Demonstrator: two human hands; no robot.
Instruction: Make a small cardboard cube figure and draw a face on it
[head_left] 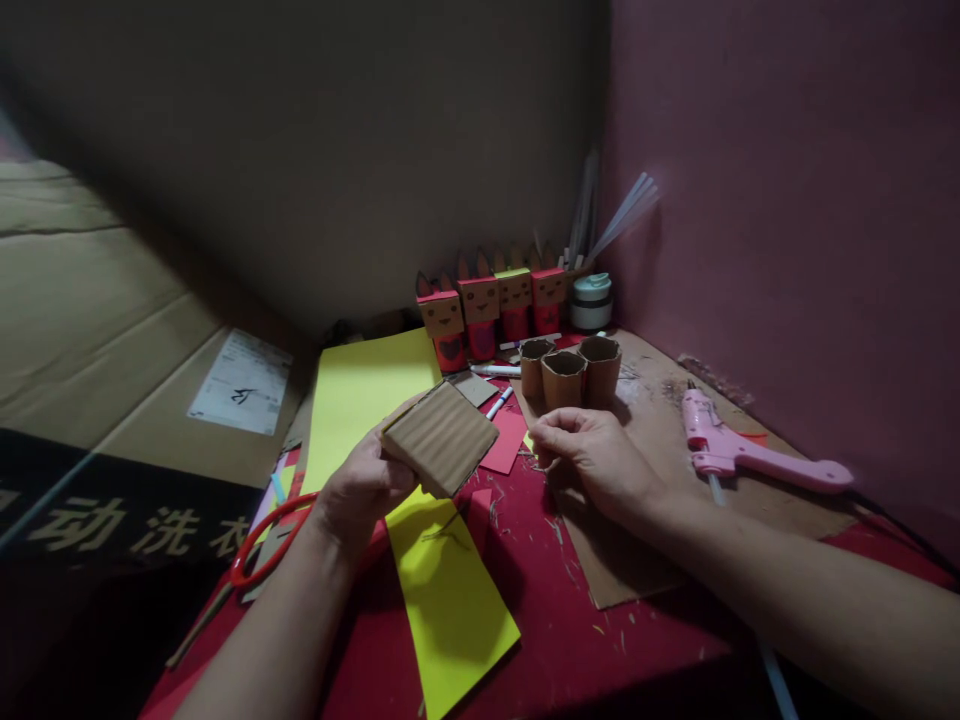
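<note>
Your left hand [367, 482] holds a squarish corrugated cardboard piece [444, 438], gripped at its near-left corner, thumb on top. The piece is tilted, ridged face up, raised above the red work surface [559, 625] and left of your right hand [596, 462]. Right hand: fingers curled in, thumb close to the index fingertip; cannot tell whether they meet or pinch something small.

Just beyond your right hand, three cardboard tubes [564, 382] stand upright in a cluster, open ends up. Below that hand lies a flat cardboard sheet [626, 570]. A pink glue gun [754, 460] lies to its right, nozzle pointing away from you.

Under and nearer than your left hand: a yellow strip [457, 625]. Beside your left wrist, a red looped handle [241, 562]. Behind the held piece, a larger yellow sheet [364, 390]. At the back, four box-headed figures [478, 300] stand in a row, a lidded jar [592, 305] just right of them.
</note>
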